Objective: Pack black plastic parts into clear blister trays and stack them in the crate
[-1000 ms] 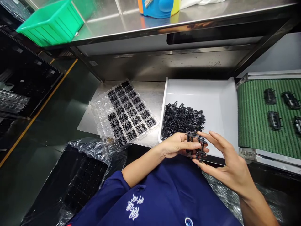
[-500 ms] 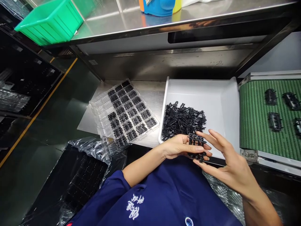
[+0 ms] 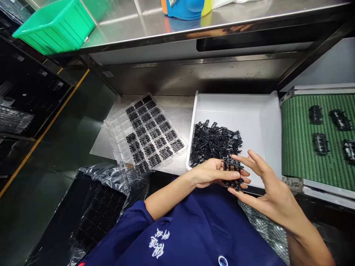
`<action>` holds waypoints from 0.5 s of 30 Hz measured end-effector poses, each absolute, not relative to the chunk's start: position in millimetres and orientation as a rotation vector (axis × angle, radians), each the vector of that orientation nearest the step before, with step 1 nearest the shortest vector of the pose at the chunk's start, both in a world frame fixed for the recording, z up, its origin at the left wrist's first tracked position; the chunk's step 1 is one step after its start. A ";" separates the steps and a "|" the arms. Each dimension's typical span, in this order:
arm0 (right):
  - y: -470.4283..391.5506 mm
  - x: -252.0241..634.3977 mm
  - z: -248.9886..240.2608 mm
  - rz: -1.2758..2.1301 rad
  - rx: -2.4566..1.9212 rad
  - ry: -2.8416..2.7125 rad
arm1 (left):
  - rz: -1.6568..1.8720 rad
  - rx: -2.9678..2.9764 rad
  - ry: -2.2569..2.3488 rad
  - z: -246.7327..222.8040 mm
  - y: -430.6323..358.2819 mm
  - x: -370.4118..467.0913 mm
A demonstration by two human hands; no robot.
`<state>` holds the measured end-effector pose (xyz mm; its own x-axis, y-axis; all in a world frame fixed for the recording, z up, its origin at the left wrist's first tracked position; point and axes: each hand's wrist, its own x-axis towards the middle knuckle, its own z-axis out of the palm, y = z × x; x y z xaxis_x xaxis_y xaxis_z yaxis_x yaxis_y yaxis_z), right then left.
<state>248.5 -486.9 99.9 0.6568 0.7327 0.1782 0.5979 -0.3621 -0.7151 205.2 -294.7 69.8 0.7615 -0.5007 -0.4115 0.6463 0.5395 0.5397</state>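
Observation:
Several black plastic parts [image 3: 229, 163] lie side by side in my left hand [image 3: 215, 173], its thumb pressed across them and its fingers behind. My right hand [image 3: 266, 188] spans the same bunch, with thumb and fingertips touching its lower and upper ends; the other fingers are spread. Just beyond my hands, a white tray [image 3: 257, 122] holds a loose heap of similar black parts [image 3: 215, 142]. To the left, a clear plastic blister tray [image 3: 119, 136] rests tilted on the metal surface, many of its pockets filled with rows of black parts [image 3: 149, 125].
A conveyor with a green belt [image 3: 302, 155] carries several black parts on the right. A green bin [image 3: 58, 31] and a blue container [image 3: 184, 9] stand on the upper metal shelf [image 3: 124, 29]. Plastic-wrapped black trays [image 3: 100, 214] sit at lower left.
The parts on the green belt have shifted slightly left and a little downward. Both hands keep nearly the same hold on the black parts.

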 end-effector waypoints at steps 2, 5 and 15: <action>-486.7 248.9 100.0 0.228 -2.070 -1.004 | -0.677 0.731 0.209 70.7 -294.9 206.1; -489.2 248.7 98.8 0.205 -2.039 -0.977 | -0.644 0.729 0.220 72.0 -295.2 207.5; -490.4 252.7 97.9 0.154 -2.101 -1.023 | -0.662 0.774 0.218 70.6 -294.1 211.2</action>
<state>252.7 -490.4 97.9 0.6689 0.7121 0.2133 0.6179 -0.3731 -0.6921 211.2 -294.1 70.6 0.7782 -0.4718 -0.4145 0.6257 0.5267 0.5754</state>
